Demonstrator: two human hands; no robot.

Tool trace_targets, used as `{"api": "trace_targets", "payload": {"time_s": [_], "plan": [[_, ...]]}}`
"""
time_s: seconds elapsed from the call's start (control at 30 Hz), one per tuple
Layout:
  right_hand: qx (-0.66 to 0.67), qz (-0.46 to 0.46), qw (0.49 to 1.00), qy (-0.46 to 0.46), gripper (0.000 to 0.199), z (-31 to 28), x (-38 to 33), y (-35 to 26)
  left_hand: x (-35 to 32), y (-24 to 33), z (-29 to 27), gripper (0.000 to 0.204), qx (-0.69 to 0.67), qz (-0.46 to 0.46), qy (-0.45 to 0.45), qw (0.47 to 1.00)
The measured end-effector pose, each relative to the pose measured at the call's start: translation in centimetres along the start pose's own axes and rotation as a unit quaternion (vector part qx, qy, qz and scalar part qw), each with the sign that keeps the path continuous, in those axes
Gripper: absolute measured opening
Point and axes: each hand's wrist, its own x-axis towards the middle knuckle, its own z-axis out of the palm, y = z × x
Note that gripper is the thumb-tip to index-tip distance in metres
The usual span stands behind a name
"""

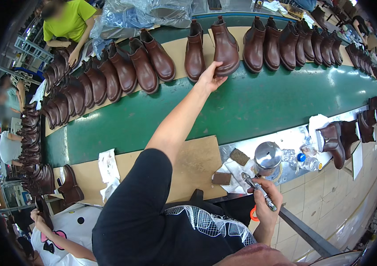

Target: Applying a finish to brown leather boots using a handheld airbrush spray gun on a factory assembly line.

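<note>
My left hand point(212, 76) stretches far across the green bench, closed on the toe of a brown ankle boot point(226, 46). That boot stands upright, its toe pointing toward me, beside another brown boot point(194, 51) on its left. Close to my body, my right hand point(266, 203) is wrapped round a slim silver hand tool point(259, 189) with a pointed tip; its exact kind is not clear. Just beyond its tip lie a white cloth point(234, 170), two brown abrasive-looking blocks point(240, 157) and a round metal can point(268, 155).
Rows of brown boots point(122, 68) line cardboard along the green belt point(162, 111). A clear bottle point(309, 163) lies right of the can, near more boots point(333, 139). A metal bar point(308, 232) runs at lower right. Co-workers point(66, 22) stand at the left.
</note>
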Motion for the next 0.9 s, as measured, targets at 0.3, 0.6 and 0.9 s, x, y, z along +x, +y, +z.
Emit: {"api": "trace_targets", "payload": {"time_s": [0.3, 0.6, 0.9], "plan": [[0.01, -0.071, 0.997, 0.019, 0.027, -0.1, -4.2, -3.7, -24.0, 0.1, -3.9, 0.073, -0.116, -0.032, -0.366, 0.923], [-0.03, -0.172, 0.985, 0.005, 0.028, 1.4, -7.7, -8.2, -34.1, -3.9, -10.1, 0.097, -0.374, -0.19, -0.46, 0.783], [-0.024, -0.233, 0.971, -0.054, 0.031, 5.0, -7.4, -11.7, -38.9, -6.1, -16.1, 0.101, -0.345, -0.242, -0.449, 0.788]]}}
